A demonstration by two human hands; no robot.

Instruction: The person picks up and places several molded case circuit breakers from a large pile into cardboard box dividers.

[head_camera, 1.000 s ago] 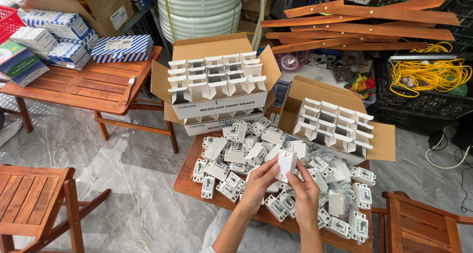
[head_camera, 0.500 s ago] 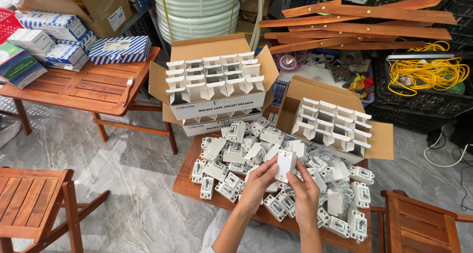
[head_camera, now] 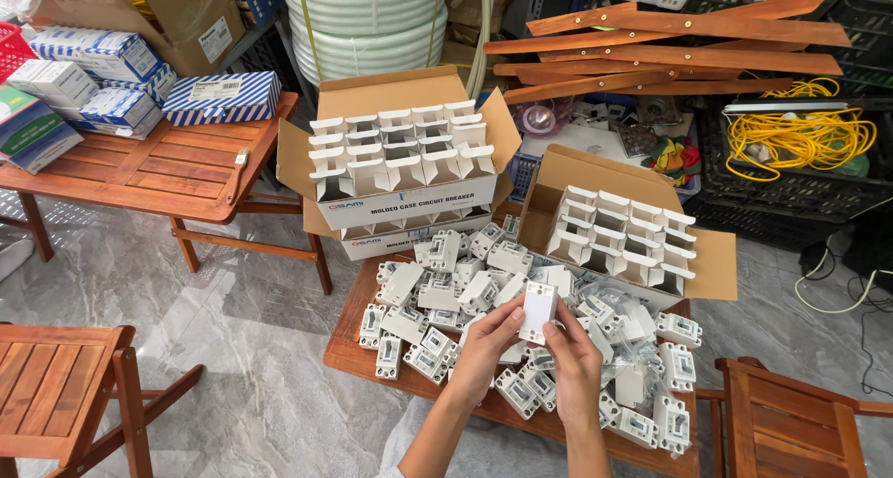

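Both my hands hold one small white plastic breaker point(head_camera: 538, 311) upright over a heap of like parts. My left hand point(head_camera: 486, 346) pinches its left side and my right hand point(head_camera: 575, 362) grips its right side and bottom. Beneath them, several white breakers point(head_camera: 437, 297) lie scattered on a low wooden table point(head_camera: 352, 348). Behind the heap stand two open cardboard boxes with white divider cells: a stacked one point(head_camera: 402, 157) at the left and a tilted one point(head_camera: 621, 232) at the right.
A wooden table point(head_camera: 158, 171) at the left carries blue-and-white striped cartons point(head_camera: 221, 97). Wooden chairs stand at the lower left point(head_camera: 56, 394) and lower right point(head_camera: 791, 422). Folded wooden frames point(head_camera: 670, 41), a hose coil point(head_camera: 367, 18) and yellow cable point(head_camera: 800, 134) fill the back.
Both hands keep the same white breaker over the heap; it has barely shifted. Nothing else has moved.
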